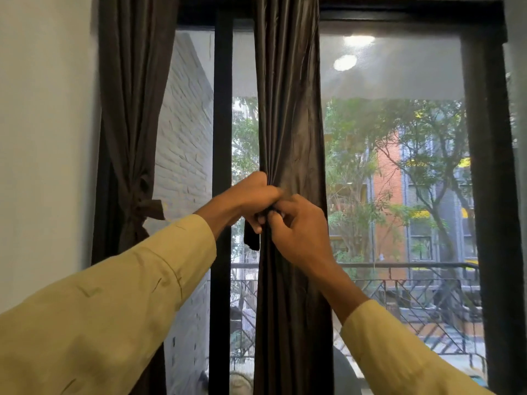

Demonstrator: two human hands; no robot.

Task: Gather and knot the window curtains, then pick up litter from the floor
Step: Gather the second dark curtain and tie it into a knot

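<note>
Your left hand [256,196] is clenched round the gathered middle curtain [288,109], which hangs from 12 to 6 o'clock through the centre of the view. Your right hand [299,232] touches the left at its 4 o'clock and pinches the same curtain's folds between thumb and fingers. At 9 o'clock, the left curtain [134,109] is already knotted.

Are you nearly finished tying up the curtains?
About halfway. Done: the left curtain is bunched and tied at its knot. In hand: the left hand and right hand both hold the gathered middle curtain, with a short tie strip hanging below; no knot shows yet. Left: finish that knot, then pick up litter; the floor is out of view.
</note>
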